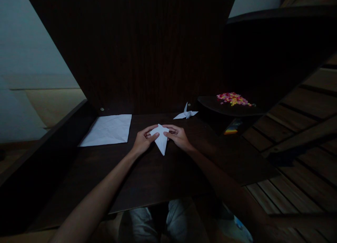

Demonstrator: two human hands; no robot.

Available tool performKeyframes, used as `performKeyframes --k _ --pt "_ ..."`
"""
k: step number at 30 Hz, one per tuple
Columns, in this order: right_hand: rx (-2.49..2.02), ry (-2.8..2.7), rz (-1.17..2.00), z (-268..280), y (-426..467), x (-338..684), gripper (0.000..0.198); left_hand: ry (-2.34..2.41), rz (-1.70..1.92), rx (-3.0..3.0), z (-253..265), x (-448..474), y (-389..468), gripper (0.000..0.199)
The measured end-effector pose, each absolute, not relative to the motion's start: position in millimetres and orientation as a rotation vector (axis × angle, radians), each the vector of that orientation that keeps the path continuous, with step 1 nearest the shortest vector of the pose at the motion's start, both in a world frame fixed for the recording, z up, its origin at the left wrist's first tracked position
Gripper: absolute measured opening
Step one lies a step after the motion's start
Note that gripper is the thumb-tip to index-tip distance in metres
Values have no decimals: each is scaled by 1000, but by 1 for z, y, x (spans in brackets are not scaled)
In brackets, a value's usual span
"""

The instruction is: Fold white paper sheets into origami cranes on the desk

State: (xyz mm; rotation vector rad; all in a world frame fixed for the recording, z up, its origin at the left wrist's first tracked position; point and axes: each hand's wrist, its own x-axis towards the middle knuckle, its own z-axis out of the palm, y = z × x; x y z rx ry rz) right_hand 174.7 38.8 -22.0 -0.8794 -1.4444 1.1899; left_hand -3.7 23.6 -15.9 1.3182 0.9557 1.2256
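A folded white piece of paper (161, 140), kite-shaped with its long point toward me, is held above the dark desk. My left hand (144, 139) grips its left edge, thumb on top and fingers behind. On the opposite edge, my right hand (179, 136) pinches it the same way. Behind the right hand a finished white origami crane (186, 114) stands on the desk, wings spread. A flat, creased white sheet of paper (107, 130) lies to the left of my left hand.
The dark wooden desk (147, 183) has a tall back panel (137, 53) and a raised left side (39, 141). A small corner shelf (229, 110) at right bears a pile of small pink and yellow pieces (233, 99). Slatted wood (297, 187) lies beyond the desk's right edge.
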Motion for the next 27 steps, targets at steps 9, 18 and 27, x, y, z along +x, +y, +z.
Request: performKeyframes --k 9,18,27 --pt "-935 -1503 1024 -25 38 175 30 1137 1297 1441 -13 -7 23 42" --pt "-891 -1620 800 -19 38 179 21 1101 1246 1499 -7 -7 16 31" --pt "-840 -1633 980 -19 36 178 22 1063 1159 1450 3 -7 10 26"
